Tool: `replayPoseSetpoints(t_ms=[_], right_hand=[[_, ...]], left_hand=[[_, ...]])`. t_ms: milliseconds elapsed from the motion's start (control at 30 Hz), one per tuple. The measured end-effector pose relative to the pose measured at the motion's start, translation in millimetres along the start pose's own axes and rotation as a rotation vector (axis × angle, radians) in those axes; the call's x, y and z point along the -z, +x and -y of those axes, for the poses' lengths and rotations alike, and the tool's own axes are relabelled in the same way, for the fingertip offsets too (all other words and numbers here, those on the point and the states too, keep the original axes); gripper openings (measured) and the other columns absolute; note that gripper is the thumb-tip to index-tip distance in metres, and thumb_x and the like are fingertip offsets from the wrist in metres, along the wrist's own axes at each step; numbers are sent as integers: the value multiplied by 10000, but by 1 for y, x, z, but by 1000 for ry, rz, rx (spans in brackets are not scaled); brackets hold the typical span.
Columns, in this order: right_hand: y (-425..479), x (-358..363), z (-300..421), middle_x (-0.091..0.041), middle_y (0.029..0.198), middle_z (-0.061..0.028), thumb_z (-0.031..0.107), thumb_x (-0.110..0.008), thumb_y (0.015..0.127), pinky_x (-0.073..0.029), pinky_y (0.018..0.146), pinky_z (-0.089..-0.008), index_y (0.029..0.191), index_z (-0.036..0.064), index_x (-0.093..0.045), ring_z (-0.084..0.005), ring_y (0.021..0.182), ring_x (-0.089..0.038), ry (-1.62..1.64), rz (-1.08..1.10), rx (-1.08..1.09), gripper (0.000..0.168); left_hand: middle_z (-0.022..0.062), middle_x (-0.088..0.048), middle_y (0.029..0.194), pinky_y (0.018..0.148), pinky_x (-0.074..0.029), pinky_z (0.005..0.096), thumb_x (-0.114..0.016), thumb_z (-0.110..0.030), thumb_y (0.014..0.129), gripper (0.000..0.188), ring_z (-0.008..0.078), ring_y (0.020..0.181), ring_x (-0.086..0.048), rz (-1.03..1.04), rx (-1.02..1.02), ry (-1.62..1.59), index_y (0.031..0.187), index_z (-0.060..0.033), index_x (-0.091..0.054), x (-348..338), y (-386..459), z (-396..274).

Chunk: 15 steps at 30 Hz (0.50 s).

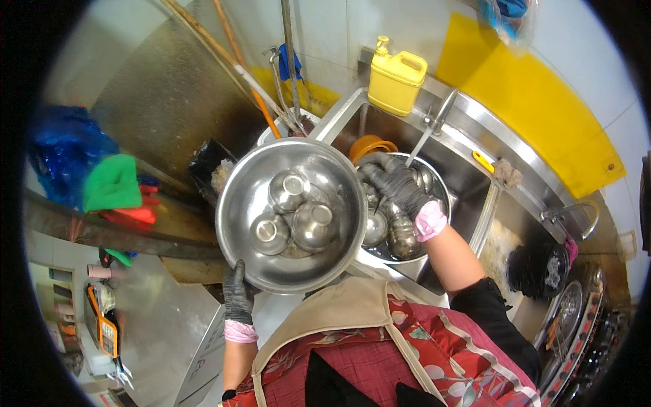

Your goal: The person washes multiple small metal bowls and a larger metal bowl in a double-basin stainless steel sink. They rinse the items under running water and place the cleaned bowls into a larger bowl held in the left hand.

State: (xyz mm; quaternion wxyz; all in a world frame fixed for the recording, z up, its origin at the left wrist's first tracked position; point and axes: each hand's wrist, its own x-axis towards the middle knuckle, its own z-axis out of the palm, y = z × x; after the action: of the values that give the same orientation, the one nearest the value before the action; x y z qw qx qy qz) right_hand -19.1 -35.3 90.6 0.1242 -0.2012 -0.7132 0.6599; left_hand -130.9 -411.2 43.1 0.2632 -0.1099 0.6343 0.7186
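My left hand (237, 292), in a dark glove with a pink cuff, grips the lower left rim of a large stainless steel basin (239, 203), thumb on top. Inside it lie three small steel bowls (269, 234), bottoms up. My right hand (394, 180), gloved alike, reaches over a second round metal basin (447, 203) standing in the sink. Several small steel bowls (374, 229) sit in that basin, some apparently in water. The right fingertips point down towards the bowls and are partly hidden, so whether they hold one cannot be told.
A faucet (445, 109) runs water into the sink basin. Behind that basin is an orange plastic bowl (371, 145). A yellow jug (396, 84) stands on the sink's back ledge. Long handles (262, 104) lean at the back left. Green and red gloves (114, 185) hang far left.
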Motion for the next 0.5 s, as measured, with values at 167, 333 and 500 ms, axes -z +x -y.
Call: replayPoseSetpoints(t_ms=[167, 333, 500], right_hand=[[-11, 12, -98, -646, 935, -134, 247, -573, 847, -460, 762, -368, 1038, 58, -614, -237, 855, -601, -689, 366, -257, 272], [-28, -51, -244, -524, 1193, -211, 532, -504, 763, -359, 973, -407, 1174, 70, -547, -341, 1123, -489, -925, 354, -272, 620], [-34, -62, -233, -545, 1155, -190, 472, -470, 789, -375, 940, -443, 1123, 87, -584, -319, 1082, -515, -1019, 212, -290, 523]], left_hand=[[113, -533, 1113, 702, -539, 448, -601, -303, 821, 532, 269, 958, -578, 60, -85, 32, 1252, -75, -387, 7, 8, 10], [109, -527, 1124, 707, -529, 472, -607, -304, 818, 519, 269, 973, -569, 47, -27, 44, 1233, -74, -399, 2, 7, 3], [110, -529, 1125, 694, -524, 472, -619, -313, 809, 528, 269, 962, -569, -4, -2, 61, 1231, -75, -410, 11, 9, 8]])
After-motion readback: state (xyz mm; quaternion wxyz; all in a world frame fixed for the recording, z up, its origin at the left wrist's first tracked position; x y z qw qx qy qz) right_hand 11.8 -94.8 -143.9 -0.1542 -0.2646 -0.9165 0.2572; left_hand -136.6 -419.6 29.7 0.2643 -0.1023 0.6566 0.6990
